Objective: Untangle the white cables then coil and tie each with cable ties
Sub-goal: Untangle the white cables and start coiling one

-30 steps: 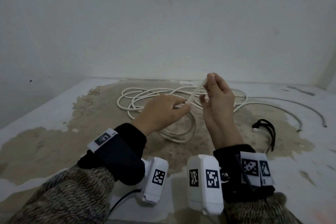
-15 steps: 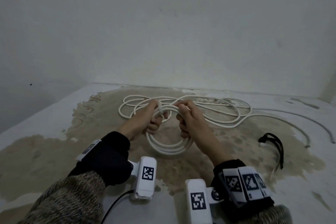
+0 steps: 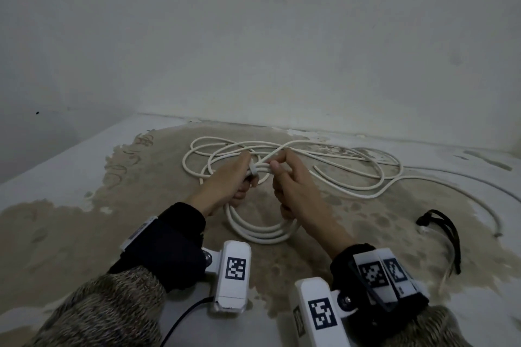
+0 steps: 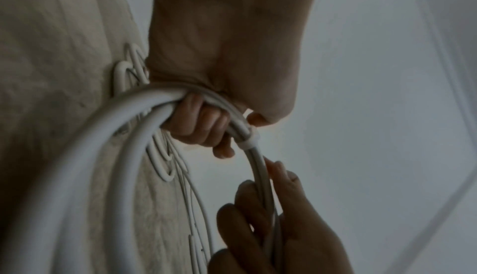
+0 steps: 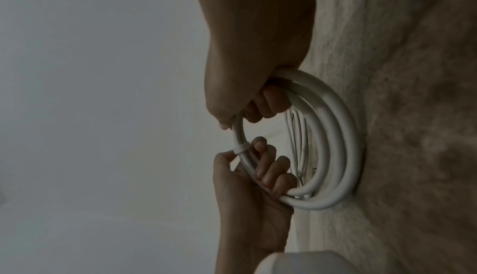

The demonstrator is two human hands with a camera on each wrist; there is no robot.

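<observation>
A coiled white cable (image 3: pixel 260 234) stands on edge on the table, held at its top by both hands. My left hand (image 3: pixel 239 177) grips the coil's left side, its thumb beside a white cable tie (image 3: pixel 253 169) wrapped round the strands. My right hand (image 3: pixel 284 186) grips the coil just right of the tie. In the left wrist view the left fingers (image 4: pixel 204 123) curl round the coil next to the tie (image 4: pixel 249 139). In the right wrist view the tie (image 5: pixel 240 148) sits between the two hands on the coil (image 5: pixel 333 135).
More loose white cable (image 3: pixel 352 177) lies in tangled loops behind the hands and trails off to the right. A bundle of black straps (image 3: pixel 445 231) lies at the right. The stained table (image 3: pixel 84 220) meets a grey wall at the back.
A second ago my right hand was raised, pinching the tie's tail above the coil. It has come down onto the coil, and both hands now sit lower and farther forward.
</observation>
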